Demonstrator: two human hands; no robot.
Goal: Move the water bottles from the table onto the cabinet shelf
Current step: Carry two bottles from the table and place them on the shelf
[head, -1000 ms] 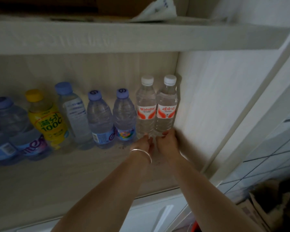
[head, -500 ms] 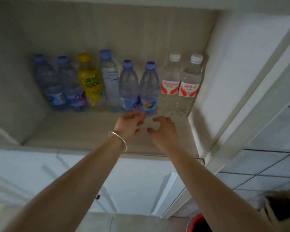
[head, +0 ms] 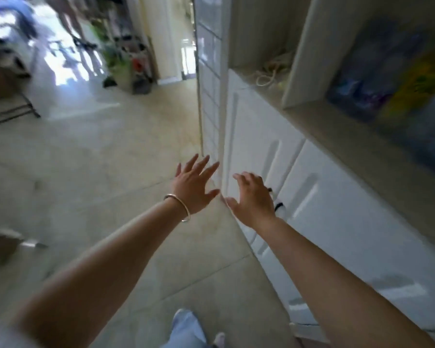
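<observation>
Presently, left to right:
Far room: blurred furniture and green plants (head: 116, 59) by a bright window, well apart from the cabinet.
Floor (head: 98, 159): pale tiles, running between the far room and the cabinet base.
Left hand (head: 195, 185): empty, fingers spread straight, palm down, held in the air above the floor just beside the cabinet's corner.
Bracelet (head: 180, 207): thin metal bangle around the left wrist.
Trouser leg (head: 183, 330): light fabric at the bottom edge, below both forearms.
Right hand (head: 255, 199): empty, fingers loosely bent and relaxed, raised in front of the white cabinet doors; whether it touches them cannot be told.
Cabinet doors (head: 337, 222): white, panelled, shut, with a small dark handle (head: 278, 205) just beside the right hand.
Left compartment: coiled pale cord (head: 269, 74) lying on its floor.
Cabinet shelf (head: 342, 136): open ledge above the doors, right of a white divider.
Water bottles (head: 387, 79): standing on the cabinet shelf at far right, heavily blurred; blue and yellow labels show, their count cannot be told.
</observation>
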